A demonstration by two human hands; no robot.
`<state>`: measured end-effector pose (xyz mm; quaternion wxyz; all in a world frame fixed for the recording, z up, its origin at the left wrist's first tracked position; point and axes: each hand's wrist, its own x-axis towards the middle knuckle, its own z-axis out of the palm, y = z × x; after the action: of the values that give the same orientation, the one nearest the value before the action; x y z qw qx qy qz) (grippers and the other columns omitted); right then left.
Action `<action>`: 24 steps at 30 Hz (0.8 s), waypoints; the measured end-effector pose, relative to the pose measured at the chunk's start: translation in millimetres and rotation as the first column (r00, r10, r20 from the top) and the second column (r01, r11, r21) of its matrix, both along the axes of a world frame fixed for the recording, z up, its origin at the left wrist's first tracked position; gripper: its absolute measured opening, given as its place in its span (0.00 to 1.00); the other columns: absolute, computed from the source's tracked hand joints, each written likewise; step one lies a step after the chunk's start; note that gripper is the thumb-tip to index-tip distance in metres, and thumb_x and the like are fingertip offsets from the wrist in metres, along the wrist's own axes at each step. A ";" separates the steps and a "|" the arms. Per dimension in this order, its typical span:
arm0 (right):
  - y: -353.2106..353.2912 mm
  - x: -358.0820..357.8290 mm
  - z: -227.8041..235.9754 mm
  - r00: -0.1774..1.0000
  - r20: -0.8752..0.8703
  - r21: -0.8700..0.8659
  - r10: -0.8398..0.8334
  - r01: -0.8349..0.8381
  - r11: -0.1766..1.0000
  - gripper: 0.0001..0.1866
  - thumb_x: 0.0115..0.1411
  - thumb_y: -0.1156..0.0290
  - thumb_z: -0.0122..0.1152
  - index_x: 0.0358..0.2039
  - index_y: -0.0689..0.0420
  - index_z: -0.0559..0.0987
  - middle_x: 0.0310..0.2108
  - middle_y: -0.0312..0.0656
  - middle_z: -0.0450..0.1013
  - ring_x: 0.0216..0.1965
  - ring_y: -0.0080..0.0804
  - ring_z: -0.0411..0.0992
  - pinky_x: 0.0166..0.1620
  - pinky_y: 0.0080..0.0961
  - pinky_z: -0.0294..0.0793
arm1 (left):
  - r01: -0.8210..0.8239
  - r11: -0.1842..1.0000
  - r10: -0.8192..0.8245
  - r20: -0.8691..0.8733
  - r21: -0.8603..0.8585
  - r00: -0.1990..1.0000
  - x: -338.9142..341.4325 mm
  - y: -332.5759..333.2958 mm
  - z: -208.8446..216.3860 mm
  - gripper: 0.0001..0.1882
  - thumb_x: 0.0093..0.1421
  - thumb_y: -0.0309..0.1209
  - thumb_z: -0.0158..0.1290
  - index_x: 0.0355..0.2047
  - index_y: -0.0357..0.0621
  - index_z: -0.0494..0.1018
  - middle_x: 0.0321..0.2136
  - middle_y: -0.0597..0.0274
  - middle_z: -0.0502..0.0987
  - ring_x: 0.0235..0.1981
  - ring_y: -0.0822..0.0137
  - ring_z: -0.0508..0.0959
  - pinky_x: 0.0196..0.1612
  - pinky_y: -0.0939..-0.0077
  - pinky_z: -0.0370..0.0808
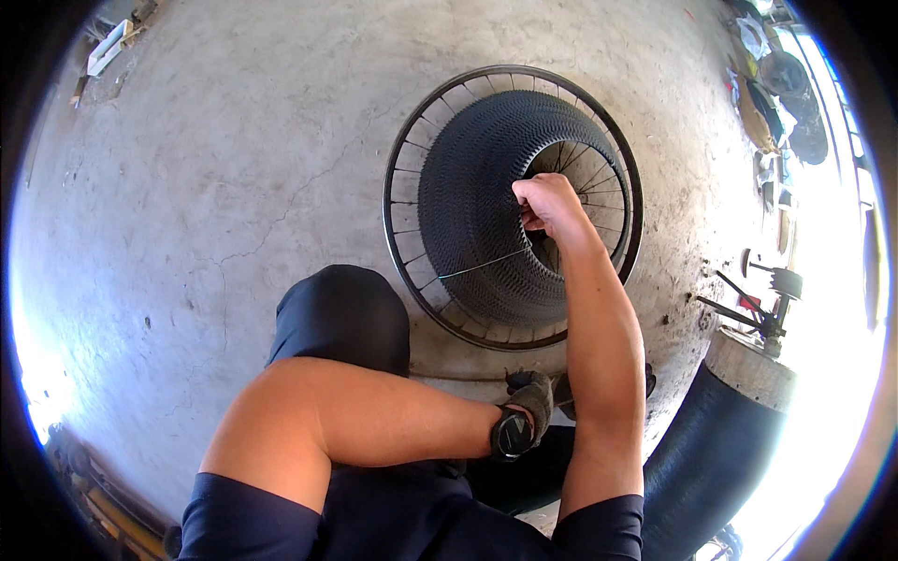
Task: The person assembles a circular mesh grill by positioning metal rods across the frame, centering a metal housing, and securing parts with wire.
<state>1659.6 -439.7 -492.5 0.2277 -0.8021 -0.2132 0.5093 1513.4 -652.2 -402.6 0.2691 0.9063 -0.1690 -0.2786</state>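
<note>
A thick ring-shaped bundle of black toothed strips (472,201) stands on a spoked wheel (397,245) lying on the floor. A thin green tie (482,265) crosses the bundle's side up to its inner edge. My bare right hand (550,204) is at that inner edge, its fingers curled closed over the opening. What they pinch, if anything, is hidden. My left hand (531,397) wears a dark work glove and a black watch sits on that wrist. It is low, close to my legs, below the wheel; its fingers are mostly hidden.
A stand with black bars (762,304) rises at the right, beside a large dark cylinder with a pale top (748,369). Assorted clutter (772,103) lines the bright right edge. A white box (110,47) lies at the far left. My bent knee (341,313) is left of the wheel.
</note>
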 end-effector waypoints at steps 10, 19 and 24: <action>-33.1 17.7 31.7 0.962 -0.273 0.020 0.006 0.000 1.000 0.10 0.59 0.68 0.63 0.37 0.61 0.79 0.35 0.42 0.76 0.36 0.30 0.75 0.41 0.28 0.77 | 0.017 1.000 -0.017 0.001 -0.001 1.000 -9.7 6.5 1.2 0.12 0.59 0.33 0.50 0.37 0.47 0.82 0.33 0.58 0.81 0.36 0.57 0.80 0.36 0.55 0.73; -178.3 77.1 96.8 0.896 0.359 0.030 0.260 -0.290 0.957 0.15 0.59 0.66 0.63 0.44 0.61 0.80 0.38 0.43 0.80 0.40 0.30 0.76 0.45 0.29 0.75 | 0.098 0.991 -0.106 0.097 0.088 0.990 -45.3 -1.6 2.3 0.12 0.59 0.33 0.50 0.37 0.46 0.82 0.32 0.58 0.82 0.36 0.57 0.81 0.35 0.54 0.74; -359.3 66.6 35.4 0.810 0.269 -0.205 0.522 -0.481 0.852 0.15 0.52 0.71 0.64 0.40 0.61 0.79 0.36 0.48 0.79 0.40 0.42 0.78 0.43 0.35 0.76 | 0.262 0.959 -0.270 0.069 0.104 0.960 -67.0 -14.6 2.5 0.14 0.59 0.33 0.49 0.41 0.47 0.80 0.31 0.58 0.81 0.35 0.56 0.81 0.33 0.51 0.73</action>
<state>1726.3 -799.0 -457.2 -0.0034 -0.8006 -0.4182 0.4292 1446.5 -666.8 -400.1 0.1791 0.8977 -0.2872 -0.2823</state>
